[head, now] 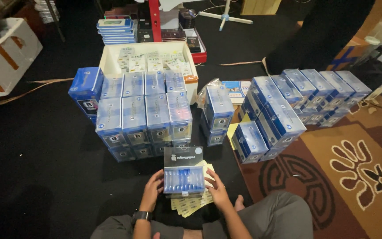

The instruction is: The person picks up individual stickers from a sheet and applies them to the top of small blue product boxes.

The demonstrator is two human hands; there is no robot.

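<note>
While a clear plastic box [184, 176] of blue pieces is steadied just beyond the crossed legs, it is gripped on both sides: the left hand [152, 190] is closed on its left edge, the right hand [218, 189] on its right. Yellow slips [192, 205] are fanned on the dark floor beneath it, touching the box's near side. Whether the lid is fully seated cannot be told from this view; it is perhaps ajar. Judged from this, a box is being checked or closed before being stacked. A firm two-handed lift would be called for, toward the blue stack [143, 116] just beyond. More boxes [293, 102] are ranged to the right on the patterned rug [350, 177], and a white carton [149, 55] stands farther off.
</note>
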